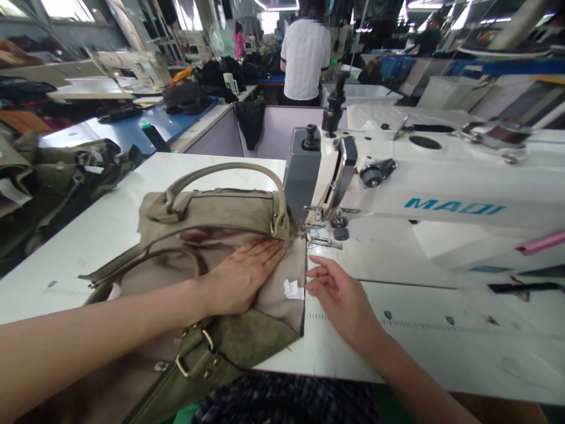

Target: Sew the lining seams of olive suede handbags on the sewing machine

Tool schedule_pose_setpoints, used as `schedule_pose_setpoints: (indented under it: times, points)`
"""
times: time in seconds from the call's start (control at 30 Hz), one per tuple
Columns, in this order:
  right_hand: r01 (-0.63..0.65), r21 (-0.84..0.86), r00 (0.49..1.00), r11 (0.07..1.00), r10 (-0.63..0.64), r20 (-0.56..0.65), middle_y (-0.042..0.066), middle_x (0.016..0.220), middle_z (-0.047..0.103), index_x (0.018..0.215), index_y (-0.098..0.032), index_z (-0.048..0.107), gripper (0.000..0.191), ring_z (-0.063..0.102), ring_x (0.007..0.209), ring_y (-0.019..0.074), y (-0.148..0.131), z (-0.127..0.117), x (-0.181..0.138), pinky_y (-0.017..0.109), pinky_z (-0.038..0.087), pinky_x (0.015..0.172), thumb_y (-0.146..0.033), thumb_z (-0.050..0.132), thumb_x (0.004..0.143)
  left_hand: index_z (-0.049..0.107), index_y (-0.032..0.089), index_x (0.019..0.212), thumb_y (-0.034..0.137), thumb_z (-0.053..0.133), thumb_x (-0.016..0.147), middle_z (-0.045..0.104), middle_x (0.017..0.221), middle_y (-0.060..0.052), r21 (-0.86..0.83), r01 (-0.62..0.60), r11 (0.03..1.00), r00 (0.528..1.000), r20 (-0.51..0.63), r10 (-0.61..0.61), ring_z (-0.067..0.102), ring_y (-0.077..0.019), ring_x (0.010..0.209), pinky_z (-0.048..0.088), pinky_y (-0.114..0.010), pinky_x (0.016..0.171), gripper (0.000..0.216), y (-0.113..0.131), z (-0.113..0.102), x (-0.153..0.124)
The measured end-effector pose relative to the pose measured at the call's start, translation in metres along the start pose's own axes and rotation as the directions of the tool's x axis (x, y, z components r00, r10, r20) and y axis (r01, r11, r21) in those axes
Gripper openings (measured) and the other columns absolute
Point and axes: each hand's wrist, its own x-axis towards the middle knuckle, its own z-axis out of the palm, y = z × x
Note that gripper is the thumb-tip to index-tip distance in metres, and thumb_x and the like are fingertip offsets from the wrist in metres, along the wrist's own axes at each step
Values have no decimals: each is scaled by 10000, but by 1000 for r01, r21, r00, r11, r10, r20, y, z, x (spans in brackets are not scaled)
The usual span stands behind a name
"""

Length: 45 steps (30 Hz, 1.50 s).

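Observation:
An olive-green handbag (pixel 229 209) with looped handles lies on the sewing table, its brownish lining (pixel 282 268) spread out flat. My left hand (pixel 247 274) rests palm down on that lining, fingers stretched toward the machine. Beside the lining's right edge is my right hand (pixel 338 294), its fingers loosely bent and apart, the tips close to or touching the edge. A small white label (pixel 293 289) shows on the lining. The bag's edge runs up to the presser foot (pixel 324 242) of the sewing machine (pixel 424 176); the needle tip is hard to make out.
More olive bags (pixel 66 176) are piled at the left. A black thread cone (pixel 154 138) lies on a blue-topped table behind. A person in a white shirt (pixel 306 59) stands farther back. The machine's arm spans the right side above the white tabletop (pixel 424 341).

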Motion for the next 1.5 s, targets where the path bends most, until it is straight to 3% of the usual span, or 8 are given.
schedule_pose_setpoints:
  times: [0.17, 0.33, 0.43, 0.53, 0.73, 0.83, 1.17, 1.5]
  points:
    - [-55, 157, 998, 986, 54, 12, 74, 991, 640, 1178, -195, 587, 351, 723, 768, 190, 4, 4, -1, 302, 612, 713, -198, 591, 827, 145, 116, 1548, 118, 531, 709, 149, 1611, -108, -124, -90, 988, 993, 68, 99, 166, -230, 1490, 184, -450, 1211, 923, -12, 2, 0]
    - [-51, 160, 998, 986, 45, 43, 67, 1052, 598, 1191, -221, 586, 416, 711, 704, 155, 4, 7, -6, 281, 622, 680, -98, 545, 795, 133, 186, 1552, 83, 547, 658, 132, 1618, -65, -137, -59, 989, 989, 126, 77, 181, -238, 1485, 228, -469, 1188, 990, -9, -8, 7]
    - [96, 105, 995, 990, -99, 29, 90, 1205, 568, 1199, -244, 592, 409, 699, 890, 172, -3, 8, -5, 299, 614, 799, -70, 500, 840, 115, 168, 1552, 72, 560, 629, 122, 1618, -86, -135, -77, 988, 989, 112, 92, 163, -238, 1490, 202, -473, 1197, 1030, -8, -4, 9]
    - [303, -111, 953, 946, -301, 34, 87, 1262, 563, 1190, -254, 618, 429, 622, 1107, 205, -9, 9, 0, 364, 572, 937, -25, 436, 875, 119, 146, 1550, 79, 572, 619, 121, 1617, -109, -146, -110, 983, 989, 82, 123, 165, -241, 1490, 199, -455, 1203, 1037, -10, 2, 9]
    - [548, -480, 824, 685, -542, 169, 120, 1049, 654, 1141, -158, 638, 307, 647, 973, 233, -9, 8, 11, 369, 603, 853, -61, 413, 957, 145, 131, 1545, 79, 567, 637, 161, 1612, -100, -160, -162, 974, 985, 41, 170, 153, -214, 1493, 174, -414, 1220, 1003, -13, 1, 10]
    - [589, -508, 797, 629, -555, 237, 108, 945, 684, 1051, -160, 669, 248, 643, 871, 242, -8, 3, 10, 371, 607, 771, -82, 449, 968, 177, 130, 1538, 79, 584, 643, 154, 1613, -104, -177, -161, 971, 984, 52, 172, 171, -220, 1489, 189, -389, 1219, 985, -12, -1, 12]
    - [643, -500, 760, 580, -561, 328, 118, 986, 705, 1088, -164, 667, 246, 645, 893, 249, -1, -7, 15, 376, 598, 782, -80, 471, 966, 172, 141, 1537, 45, 572, 621, 136, 1615, -98, -216, -159, 963, 983, 54, 174, 208, -201, 1479, 242, -319, 1203, 1004, -17, 1, 18]
    - [588, -580, 799, 564, -515, 310, 105, 1033, 712, 1103, -166, 677, 260, 634, 939, 266, 7, -10, 40, 421, 548, 808, -62, 497, 948, 132, 88, 1531, -60, 465, 743, 175, 1609, -116, -331, -204, 921, 979, -82, 187, 203, -164, 1474, 192, -337, 1213, 868, -45, 3, 38]
